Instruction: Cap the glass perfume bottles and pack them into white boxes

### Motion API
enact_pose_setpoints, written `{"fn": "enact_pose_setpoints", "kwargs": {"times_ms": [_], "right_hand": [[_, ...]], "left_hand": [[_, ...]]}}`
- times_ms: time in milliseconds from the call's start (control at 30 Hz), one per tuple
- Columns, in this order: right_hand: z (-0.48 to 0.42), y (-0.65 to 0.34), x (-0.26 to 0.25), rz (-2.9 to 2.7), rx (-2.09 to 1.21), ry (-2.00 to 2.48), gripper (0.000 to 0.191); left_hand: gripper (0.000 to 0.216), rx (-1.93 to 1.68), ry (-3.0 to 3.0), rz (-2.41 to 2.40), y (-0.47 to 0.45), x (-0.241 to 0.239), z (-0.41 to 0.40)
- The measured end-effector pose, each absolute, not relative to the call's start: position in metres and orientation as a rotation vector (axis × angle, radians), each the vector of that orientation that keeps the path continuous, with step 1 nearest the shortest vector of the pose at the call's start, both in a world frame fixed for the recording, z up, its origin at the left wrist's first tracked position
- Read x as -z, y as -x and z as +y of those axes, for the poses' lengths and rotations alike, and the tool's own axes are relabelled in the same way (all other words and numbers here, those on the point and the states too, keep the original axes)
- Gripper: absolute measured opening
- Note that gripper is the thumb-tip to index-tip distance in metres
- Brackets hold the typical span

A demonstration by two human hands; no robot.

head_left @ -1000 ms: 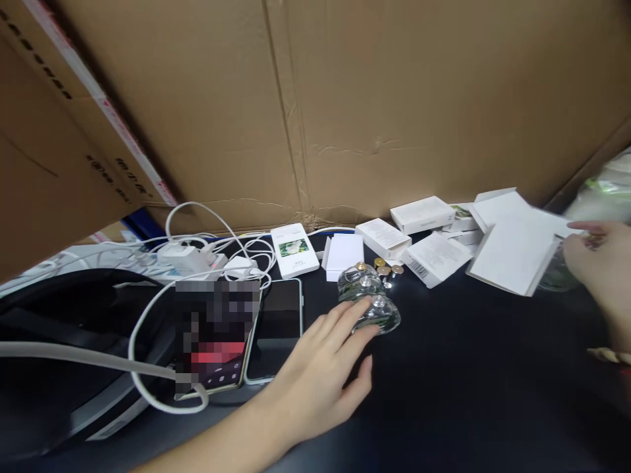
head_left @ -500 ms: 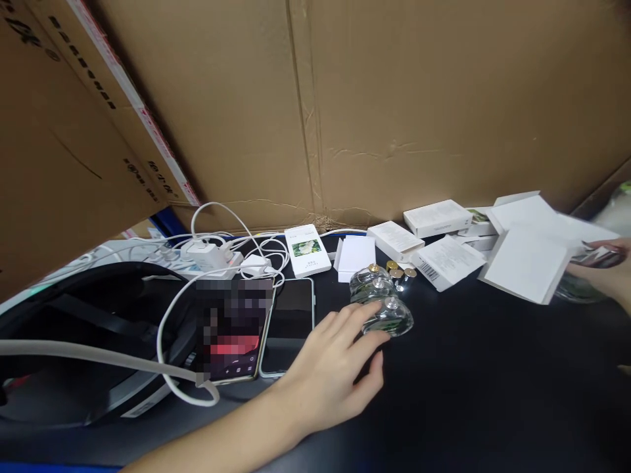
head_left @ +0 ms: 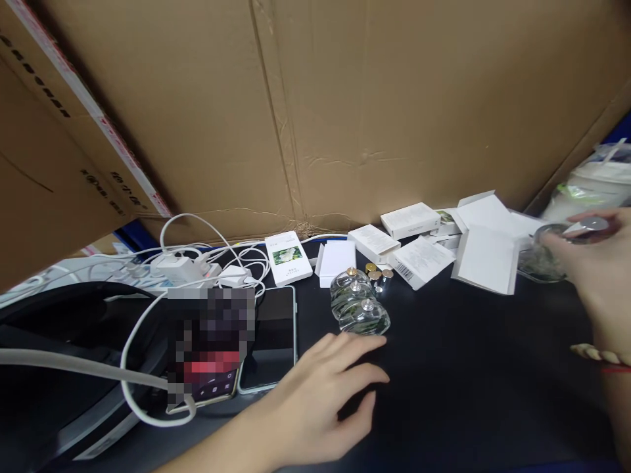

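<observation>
My left hand (head_left: 330,387) lies over the black tabletop with fingers spread and nothing in them. Its fingertips are just in front of clear glass perfume bottles (head_left: 365,315), which stand in a short row with bare spray nozzles. Several gold and silver caps (head_left: 387,277) lie behind them. At the right edge, my right hand (head_left: 596,269) is closed around a shiny silver cap (head_left: 594,225). A clear glass bottle (head_left: 542,256) is at its fingers; blur hides whether the cap sits on it.
White cartons (head_left: 411,220) and an opened, flattened box (head_left: 488,256) lie along the cardboard wall (head_left: 394,98). Two phones (head_left: 271,335), white cables (head_left: 197,217) and a black bag-like item (head_left: 39,374) are at left. A bagged white cup (head_left: 601,184) stands at far right.
My left hand has drawn back from the front bottle, which it was touching. My right hand has come further into view with the silver cap. The whole view has shifted rightward.
</observation>
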State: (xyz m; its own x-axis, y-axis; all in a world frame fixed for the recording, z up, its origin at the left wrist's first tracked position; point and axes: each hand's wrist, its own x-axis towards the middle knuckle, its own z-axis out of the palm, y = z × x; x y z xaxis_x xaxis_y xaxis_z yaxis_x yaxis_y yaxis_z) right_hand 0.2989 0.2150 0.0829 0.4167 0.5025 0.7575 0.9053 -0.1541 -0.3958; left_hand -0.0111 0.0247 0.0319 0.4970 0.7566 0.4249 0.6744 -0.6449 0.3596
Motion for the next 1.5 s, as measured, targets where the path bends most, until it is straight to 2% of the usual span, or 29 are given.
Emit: {"fn": "enact_pose_setpoints", "kwargs": {"times_ms": [67,167,367,567,800,1033,1500], "right_hand": [[0.204,-0.283,-0.091,-1.054,0.547,1.788,0.029],[0.194,-0.26,-0.095,-1.04,0.521,1.418,0.031],[0.178,-0.22,-0.078,-1.307,0.039,0.973,0.025],[0.162,-0.196,-0.055,-1.659,-0.254,0.874,0.021],[0.151,-0.187,-0.05,-1.897,-0.476,0.829,0.03],[0.142,-0.183,-0.047,-2.16,-0.483,0.741,0.029],[0.132,-0.174,-0.047,-2.252,-0.725,0.633,0.022]], "left_hand": [[0.03,-0.734,-2.571,1.191,0.011,-0.031,0.025],[0.032,-0.671,-2.514,1.194,0.012,-0.03,0.028],[0.03,-0.639,-2.408,1.318,0.014,-0.03,0.032],[0.029,-0.614,-2.395,1.348,0.018,-0.033,0.035],[0.029,-0.549,-2.384,1.481,0.019,-0.032,0.038],[0.026,-0.617,-2.441,1.547,0.02,-0.031,0.036],[0.026,-0.687,-2.494,1.43,0.016,-0.03,0.031]]}}
